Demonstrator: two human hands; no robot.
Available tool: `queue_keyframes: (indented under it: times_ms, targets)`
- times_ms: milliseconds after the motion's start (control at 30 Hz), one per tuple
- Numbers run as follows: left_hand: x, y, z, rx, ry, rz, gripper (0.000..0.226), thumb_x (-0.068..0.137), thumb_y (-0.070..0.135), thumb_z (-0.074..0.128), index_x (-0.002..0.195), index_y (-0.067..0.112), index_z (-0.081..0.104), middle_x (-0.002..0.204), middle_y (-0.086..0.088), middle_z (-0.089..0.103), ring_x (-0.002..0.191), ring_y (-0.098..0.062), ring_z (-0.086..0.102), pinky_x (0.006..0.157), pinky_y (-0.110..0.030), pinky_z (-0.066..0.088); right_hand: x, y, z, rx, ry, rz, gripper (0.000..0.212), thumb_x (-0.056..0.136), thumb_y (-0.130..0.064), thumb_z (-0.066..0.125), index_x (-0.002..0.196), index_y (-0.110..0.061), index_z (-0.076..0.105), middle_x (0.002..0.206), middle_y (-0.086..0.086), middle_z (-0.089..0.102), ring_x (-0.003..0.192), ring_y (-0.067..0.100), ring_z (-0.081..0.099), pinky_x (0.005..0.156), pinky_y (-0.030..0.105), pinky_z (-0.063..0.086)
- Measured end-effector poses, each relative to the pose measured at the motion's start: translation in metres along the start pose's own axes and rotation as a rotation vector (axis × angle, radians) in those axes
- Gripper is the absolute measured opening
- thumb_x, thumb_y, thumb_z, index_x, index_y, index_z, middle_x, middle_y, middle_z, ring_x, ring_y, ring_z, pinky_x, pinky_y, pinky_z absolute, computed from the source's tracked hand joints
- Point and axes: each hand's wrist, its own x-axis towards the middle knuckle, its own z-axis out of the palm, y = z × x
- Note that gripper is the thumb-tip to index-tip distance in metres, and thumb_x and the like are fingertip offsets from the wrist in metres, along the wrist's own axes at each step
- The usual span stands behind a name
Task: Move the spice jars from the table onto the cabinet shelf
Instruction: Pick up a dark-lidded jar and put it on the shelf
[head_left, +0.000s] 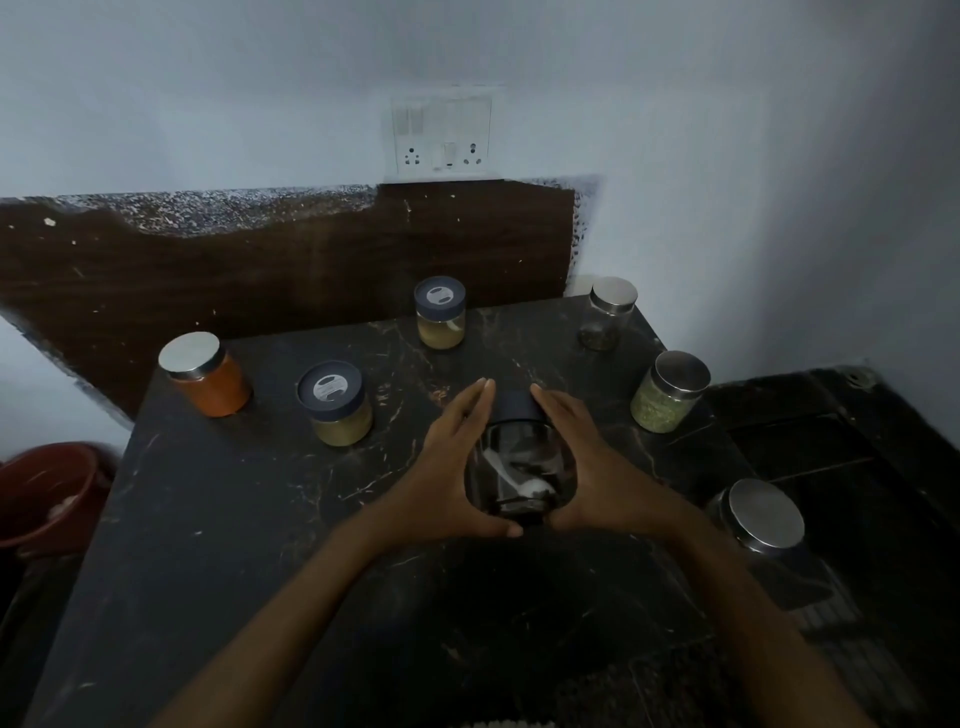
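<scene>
The pick-up of one jar is under way. Both hands cup a dark-lidded jar over the middle of the tabletop: the left hand and right hand press its sides with straight fingers, thumbs hooked under its base. It is tilted, lid toward 12 o'clock; whether it touches the surface I cannot tell. Six jars still stand around it:

- an orange jar at 10 o'clock
- tan jars at 9 and 11
- a near-empty jar at 1
- a green jar at 2
- a steel-lidded jar at 4

The cabinet shelf is out of view. Next, the jar probably needs righting and carrying there.
</scene>
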Motion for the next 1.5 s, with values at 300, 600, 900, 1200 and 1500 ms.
queue_keyframes:
  times_ms: [300,600,900,1200,1500]
  targets:
    - [-0.007,0.000,-0.007,-0.183,0.065,-0.023,0.115,0.055,0.053,0.077,0.140,0.047,0.000,0.139,0.036,0.006,0.127,0.020,0.017,0.097,0.000,0.027,-0.002,-0.002,-0.008,-0.064,-0.067,0.013,0.132,0.058,-0.028,0.086,0.136,-0.050,-0.019,0.146,-0.030,-0.009,0.140,0.003,0.001,0.115,0.032,0.015]
    - [-0.003,0.013,-0.001,0.013,-0.014,0.008,0.113,0.053,0.066,0.064,0.136,0.047,-0.011,0.133,0.044,-0.019,0.123,0.016,-0.006,0.104,-0.013,0.007,0.003,-0.005,0.002,-0.174,-0.025,-0.026,0.118,0.052,-0.048,0.072,0.127,-0.064,-0.016,0.139,-0.028,0.003,0.133,0.006,0.013,0.111,0.037,0.027]
    - [-0.006,0.006,-0.008,-0.101,0.020,-0.021,0.118,0.056,0.059,0.074,0.144,0.041,-0.004,0.146,0.030,-0.004,0.137,0.004,0.006,0.109,-0.016,0.020,0.000,-0.007,-0.003,0.013,-0.013,0.033,0.127,0.054,-0.030,0.087,0.143,-0.045,-0.002,0.145,-0.023,0.011,0.136,0.006,0.023,0.112,0.040,0.032]
    - [-0.006,0.012,-0.013,-0.072,0.065,-0.004,0.108,0.056,0.058,0.072,0.138,0.046,0.003,0.142,0.026,0.009,0.137,-0.003,0.013,0.113,-0.026,0.026,0.004,-0.014,-0.005,0.008,-0.067,-0.011,0.128,0.056,-0.030,0.088,0.137,-0.054,-0.009,0.140,-0.036,-0.003,0.137,0.000,0.004,0.113,0.029,0.018]
    - [-0.008,0.009,-0.019,-0.069,-0.003,-0.081,0.129,0.052,0.060,0.075,0.148,0.032,-0.006,0.150,0.023,0.001,0.140,-0.011,0.011,0.114,-0.036,0.027,0.006,-0.021,-0.005,-0.060,-0.014,-0.007,0.128,0.049,-0.031,0.090,0.144,-0.039,0.004,0.137,-0.024,0.016,0.131,0.004,0.022,0.111,0.034,0.031]
